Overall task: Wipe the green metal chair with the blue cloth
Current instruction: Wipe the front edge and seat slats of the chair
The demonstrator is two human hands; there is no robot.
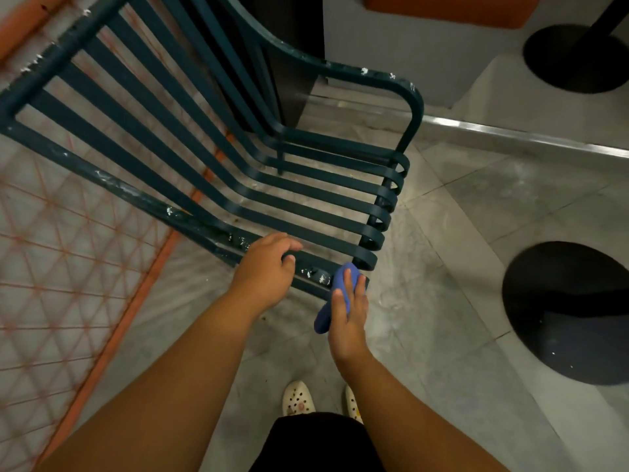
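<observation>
Head view, looking down: green metal chair (218, 137) stands on grey floor tiles (476, 233), slatted back running up to the left, seat slats curling under at the front edge. Left hand (263, 267) grips the near side rail of the seat, fingers curled over the bar and thumb below, steadying the frame. Right hand (347, 318) presses the blue cloth (332, 301) against the front corner of that same rail, fingers laid fairly straight over the wad; the cloth's tail hangs below the palm. White flecks (316, 274), paint chips or grime, I cannot tell which, sit on the rail between the two hands, and more show along the rail farther up and on the far armrest (374, 74). Judgement: the step in hand is wiping the near rail, with most of the chair not yet touched. To do it well, hold the left grip firm so the chair does not skid, draw the cloth along the bar toward the left hand with flat pressure, wrap it round the bar to catch the underside, then shift the steadying hand clear and carry on upward. Two dark round table bases (571, 311) lie to the right, well apart from the chair.
</observation>
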